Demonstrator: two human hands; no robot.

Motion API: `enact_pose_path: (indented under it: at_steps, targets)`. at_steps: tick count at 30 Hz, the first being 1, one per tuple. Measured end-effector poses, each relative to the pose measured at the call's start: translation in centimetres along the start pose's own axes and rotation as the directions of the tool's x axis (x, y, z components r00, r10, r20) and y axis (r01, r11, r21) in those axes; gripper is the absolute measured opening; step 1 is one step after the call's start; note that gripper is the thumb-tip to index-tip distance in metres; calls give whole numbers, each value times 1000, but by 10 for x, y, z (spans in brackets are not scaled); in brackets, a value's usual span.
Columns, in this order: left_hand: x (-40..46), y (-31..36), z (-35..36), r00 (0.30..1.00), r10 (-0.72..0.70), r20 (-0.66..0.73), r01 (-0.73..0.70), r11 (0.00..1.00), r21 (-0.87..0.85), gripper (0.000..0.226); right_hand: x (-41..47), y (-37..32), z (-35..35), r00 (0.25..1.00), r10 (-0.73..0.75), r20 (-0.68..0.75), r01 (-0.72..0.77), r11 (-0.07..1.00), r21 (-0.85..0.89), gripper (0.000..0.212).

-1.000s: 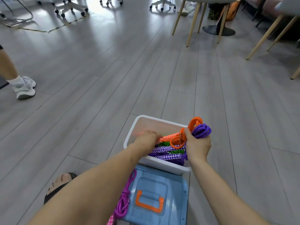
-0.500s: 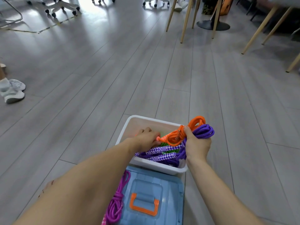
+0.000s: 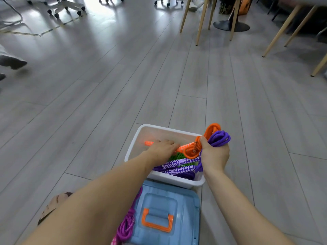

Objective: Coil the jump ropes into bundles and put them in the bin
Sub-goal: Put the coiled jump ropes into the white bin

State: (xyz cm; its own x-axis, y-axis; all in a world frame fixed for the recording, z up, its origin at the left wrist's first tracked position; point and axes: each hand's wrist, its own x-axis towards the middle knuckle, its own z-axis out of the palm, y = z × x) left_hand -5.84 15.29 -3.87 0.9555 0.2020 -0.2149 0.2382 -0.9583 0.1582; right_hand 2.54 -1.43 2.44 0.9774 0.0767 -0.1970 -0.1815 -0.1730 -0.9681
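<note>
The right hand (image 3: pixel 215 154) clamps its grip on orange and purple ropes (image 3: pixel 215 135) over the bin (image 3: pixel 134 144); the left hand (image 3: pixel 163 149) presses flat inside, fingers spread.

Grey plank floor (image 3: pixel 159 76), wooden chair legs (image 3: pixel 200 23), glare beyond.

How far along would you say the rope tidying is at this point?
Nearly done. A green rope already lies in the white bin. The right hand grips orange and purple coils at its rim; the left hand presses an orange handle inside. A magenta rope waits beside the blue lid.
</note>
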Motion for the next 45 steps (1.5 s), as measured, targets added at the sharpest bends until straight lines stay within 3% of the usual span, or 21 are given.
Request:
enact_pose_path:
  at_steps: [3,6,10,13,17,21,23,26,28,32,37,41,45]
  targets:
    - [-2,-5,5,993,-59,105,74,987,-146,41,-3,0,7,993,-115,33,119,984,-130,20]
    - [-8,-14,2,979,-152,133,174,970,-172,37,-6,2,14,968,-221,116,246,920,-305,19]
    - [-30,-36,0,960,-272,-67,265,960,-93,54,-9,8,22,869,-415,270,493,681,-541,18]
    - [-48,-47,-1,950,-189,-247,218,971,96,45,-15,11,31,783,-473,405,613,474,-632,25]
    - [-64,-53,5,935,-145,-324,202,968,150,34,-19,14,36,765,-381,519,639,353,-683,54]
    - [-70,-49,7,908,-166,-385,195,980,38,37,-14,18,35,673,-227,704,740,210,-639,84]
    - [-72,-48,4,879,-206,-431,207,977,-45,43,-12,13,34,625,-99,775,776,193,-601,91]
    - [-74,-45,1,857,-253,-450,214,967,-137,46,-11,3,33,536,72,841,801,272,-534,85]
    - [-75,-43,1,851,-257,-458,196,965,-176,44,-15,2,33,505,99,857,815,273,-511,83]
    - [-74,-43,3,828,-293,-478,205,952,-228,39,-24,22,33,495,245,834,776,308,-551,70]
    - [-71,-43,5,842,-272,-466,221,962,-163,37,-16,37,42,487,300,820,742,352,-570,66]
    - [-71,-43,5,852,-281,-442,230,959,-166,35,3,28,36,406,292,866,859,201,-470,68]
    - [-71,-42,8,860,-276,-429,253,961,-111,38,6,30,32,424,280,861,883,85,-462,85]
